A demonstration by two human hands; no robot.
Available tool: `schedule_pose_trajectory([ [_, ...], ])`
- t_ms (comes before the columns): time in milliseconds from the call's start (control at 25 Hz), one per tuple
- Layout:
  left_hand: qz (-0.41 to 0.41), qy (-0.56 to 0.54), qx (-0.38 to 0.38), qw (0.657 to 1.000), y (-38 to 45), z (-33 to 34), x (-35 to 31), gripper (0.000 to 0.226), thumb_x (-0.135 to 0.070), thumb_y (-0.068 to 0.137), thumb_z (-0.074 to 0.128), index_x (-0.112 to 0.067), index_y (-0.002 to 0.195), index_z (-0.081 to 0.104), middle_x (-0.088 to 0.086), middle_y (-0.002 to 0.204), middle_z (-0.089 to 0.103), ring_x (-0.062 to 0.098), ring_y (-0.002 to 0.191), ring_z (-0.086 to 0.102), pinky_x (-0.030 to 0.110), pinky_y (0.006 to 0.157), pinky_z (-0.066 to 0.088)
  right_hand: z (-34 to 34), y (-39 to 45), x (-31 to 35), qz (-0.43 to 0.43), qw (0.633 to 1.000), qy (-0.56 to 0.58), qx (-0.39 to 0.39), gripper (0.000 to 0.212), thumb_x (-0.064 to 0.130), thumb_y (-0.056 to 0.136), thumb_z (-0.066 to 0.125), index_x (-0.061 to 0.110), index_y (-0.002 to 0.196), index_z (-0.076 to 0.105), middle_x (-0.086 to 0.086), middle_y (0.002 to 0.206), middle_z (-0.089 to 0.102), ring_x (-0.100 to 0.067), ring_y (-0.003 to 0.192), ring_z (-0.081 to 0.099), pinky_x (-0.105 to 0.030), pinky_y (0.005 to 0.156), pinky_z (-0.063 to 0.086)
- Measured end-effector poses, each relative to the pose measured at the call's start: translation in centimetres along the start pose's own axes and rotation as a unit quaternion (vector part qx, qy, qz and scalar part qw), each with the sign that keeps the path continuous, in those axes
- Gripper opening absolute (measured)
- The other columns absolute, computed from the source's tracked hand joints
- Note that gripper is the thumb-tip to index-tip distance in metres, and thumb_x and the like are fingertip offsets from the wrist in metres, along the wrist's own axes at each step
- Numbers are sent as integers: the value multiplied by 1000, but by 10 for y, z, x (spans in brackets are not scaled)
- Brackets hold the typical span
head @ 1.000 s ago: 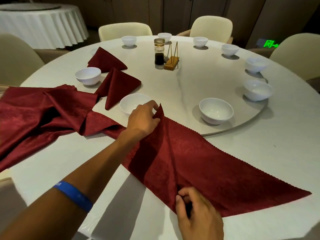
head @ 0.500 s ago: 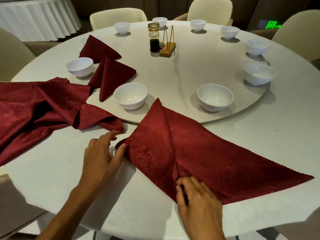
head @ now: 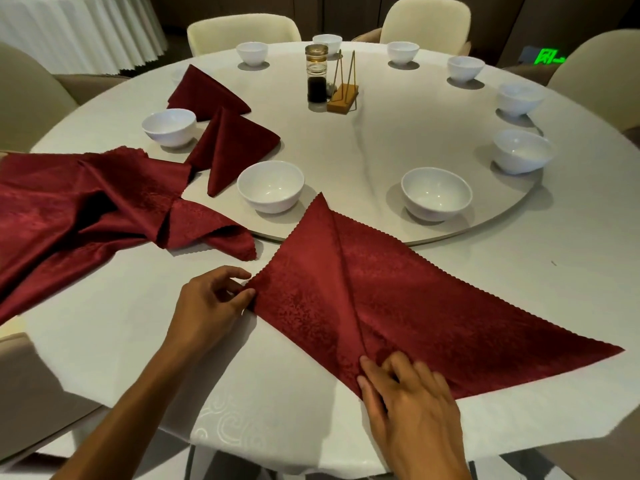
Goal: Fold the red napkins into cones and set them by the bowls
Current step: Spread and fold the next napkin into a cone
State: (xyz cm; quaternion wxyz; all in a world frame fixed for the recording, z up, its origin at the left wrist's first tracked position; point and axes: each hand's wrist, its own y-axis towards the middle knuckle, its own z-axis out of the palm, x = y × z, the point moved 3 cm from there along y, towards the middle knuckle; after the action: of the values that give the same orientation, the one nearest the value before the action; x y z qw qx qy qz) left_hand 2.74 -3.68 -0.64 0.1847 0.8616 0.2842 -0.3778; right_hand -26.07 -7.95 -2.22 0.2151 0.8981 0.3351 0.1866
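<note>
A red napkin (head: 398,299) lies flat on the table before me as a wide triangle, its left flap folded over to a centre crease. My left hand (head: 207,303) pinches the napkin's left corner. My right hand (head: 412,407) rests with spread fingers on the near point, holding it down. Two folded red cones (head: 232,147) (head: 204,91) lie by white bowls (head: 270,186) (head: 169,126) on the left. Another bowl (head: 436,194) stands beyond the napkin's upper edge.
A heap of loose red napkins (head: 86,209) covers the table's left side. Several more white bowls (head: 521,150) ring the turntable (head: 381,133). A dark sauce jar (head: 316,77) and a wooden holder (head: 342,98) stand at its centre. Cream chairs (head: 242,31) surround the table.
My left hand let go of the napkin's top point, came down to the left corner and now pinches it. My right hand's fingers have spread on the near point.
</note>
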Motion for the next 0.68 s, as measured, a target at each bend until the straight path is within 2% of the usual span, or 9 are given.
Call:
schedule_pose_trajectory([
  [120, 21, 7, -58, 998, -5, 1, -1, 17, -23, 80, 80, -31, 93, 72, -17, 76, 69, 0, 71, 64, 16, 66, 49, -1, -5, -6, -16, 1000, 1, -17, 30, 37, 85, 54, 24, 93, 80, 1, 68, 57, -26, 54, 50, -34, 51, 43],
  [160, 24, 7, -69, 997, -7, 2, -1, 19, -23, 79, 81, -33, 91, 70, -17, 75, 69, 0, 71, 63, 17, 66, 48, 0, -5, -7, -17, 1000, 3, -16, 30, 37, 86, 54, 24, 94, 80, 1, 68, 56, -26, 54, 50, -33, 51, 43],
  [320, 10, 23, -93, 995, -14, 8, -4, 21, -23, 79, 80, -31, 92, 67, -11, 80, 68, 14, 78, 63, 35, 74, 53, 1, -3, -6, -14, 1000, 14, -11, 30, 38, 85, 54, 25, 93, 80, 1, 69, 55, -25, 54, 49, -33, 50, 44],
  [440, -14, 26, -108, 994, -17, 0, -11, 15, -17, 82, 78, -23, 91, 68, -6, 85, 67, 19, 82, 63, 35, 75, 49, 0, -4, -7, -10, 1000, 13, -9, 30, 39, 85, 54, 26, 93, 80, 1, 69, 55, -25, 54, 50, -33, 50, 44],
  [520, 70, 87, -126, 986, -27, -2, -36, 7, -13, 87, 68, -19, 90, 70, -4, 92, 67, 25, 91, 62, 32, 79, 42, 0, -3, -6, -8, 1000, 19, -5, 30, 39, 84, 54, 27, 93, 80, 1, 69, 55, -25, 54, 50, -33, 51, 44],
  [560, 146, 138, -94, 975, -36, 7, -52, 12, -14, 87, 62, -18, 93, 72, -1, 97, 68, 26, 97, 63, 33, 83, 43, 0, -3, -7, -6, 1000, 20, -4, 30, 39, 84, 54, 27, 93, 80, 1, 69, 55, -25, 54, 50, -33, 51, 44],
  [600, 222, 196, -26, 955, -52, 27, -69, 19, -19, 86, 58, -19, 99, 72, 3, 104, 69, 26, 103, 64, 36, 88, 47, 0, -4, -7, -3, 1000, 19, -1, 30, 39, 84, 54, 27, 93, 80, 1, 70, 55, -26, 55, 50, -34, 51, 44],
  [640, 269, 237, 71, 931, -76, 55, -79, 28, -25, 88, 53, -21, 109, 71, 6, 115, 69, 27, 114, 62, 42, 94, 48, 1, -5, -8, -2, 1000, 17, 7, 31, 39, 83, 53, 27, 93, 79, 1, 71, 55, -25, 55, 50, -34, 51, 43],
  [680, 274, 246, 140, 919, -99, 75, -79, 39, -32, 92, 47, -22, 125, 65, 6, 131, 62, 26, 127, 55, 46, 102, 45, 1, -6, -8, -4, 1000, 17, 15, 31, 39, 81, 53, 27, 92, 79, 1, 72, 55, -25, 56, 49, -34, 51, 43],
])
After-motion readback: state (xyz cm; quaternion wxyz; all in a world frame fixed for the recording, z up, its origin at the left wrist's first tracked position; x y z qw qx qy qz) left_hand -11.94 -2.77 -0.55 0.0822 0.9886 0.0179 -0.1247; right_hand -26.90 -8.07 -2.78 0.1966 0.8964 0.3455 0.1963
